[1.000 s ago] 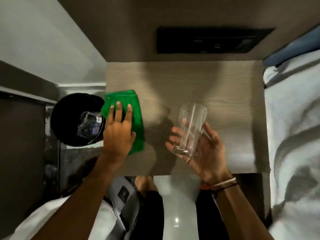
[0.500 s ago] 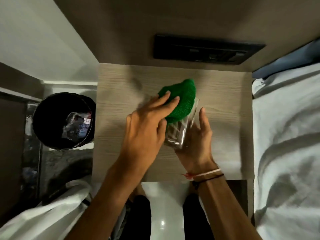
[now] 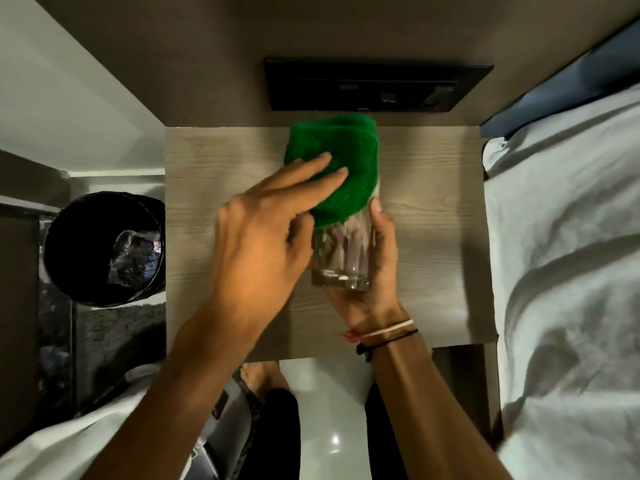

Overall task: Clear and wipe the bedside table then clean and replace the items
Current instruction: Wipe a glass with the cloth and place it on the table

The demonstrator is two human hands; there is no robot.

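glass [image 3: 341, 251] sits in the right hand [image 3: 372, 268], tilted with its base toward the person and its mouth toward the far edge of the surface [image 3: 426, 188], held above the middle of that surface. the right hand wraps the glass from beneath, thumb along its right side. cloth [image 3: 334, 168], green and bunched, covers the mouth and upper wall of the glass; the left hand [image 3: 263, 244] presses it there with two fingers laid out on top and the others curled, so that hand grips the cloth rather than hanging wide. the surface itself shows nothing else on it, so the step in hand looks like cleaning an item, with clearing and wiping apparently done. next the cloth likely needs working around or into the glass while the right hand turns it, then the glass set down upright on the surface. bin [image 3: 104, 247] stands off the left edge, bed [image 3: 561, 258] off the right.
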